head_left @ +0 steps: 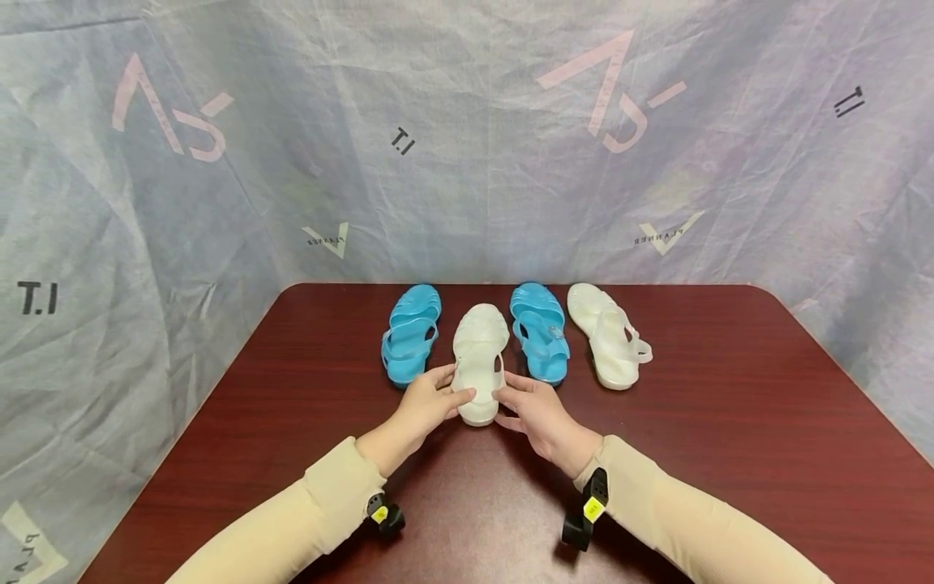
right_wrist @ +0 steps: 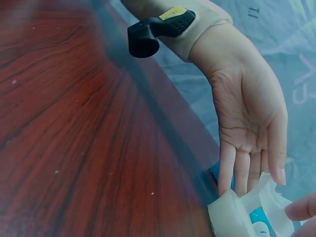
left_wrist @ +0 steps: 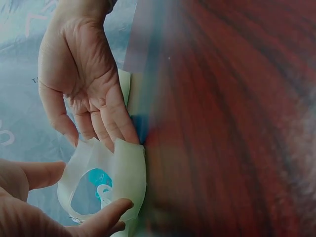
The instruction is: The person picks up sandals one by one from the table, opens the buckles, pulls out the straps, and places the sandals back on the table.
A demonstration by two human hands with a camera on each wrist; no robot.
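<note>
Sandal [head_left: 479, 375], white, in left hand [head_left: 426, 403] and right hand [head_left: 540, 412], underside hidden

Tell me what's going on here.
A person's left hand and right hand grip a white plastic sandal by the sides near its heel. It is between a left blue plastic sandal and a right blue plastic sandal, slightly nearer the person. A second white plastic sandal lies rightmost on the dark red wood-grain table.

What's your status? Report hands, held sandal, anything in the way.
Left hand, right hand: both gripping held sandal, heel end. Sandal white, toe pointing away. Left blue sandal, right blue sandal flanking; no obstruction seen.
</note>
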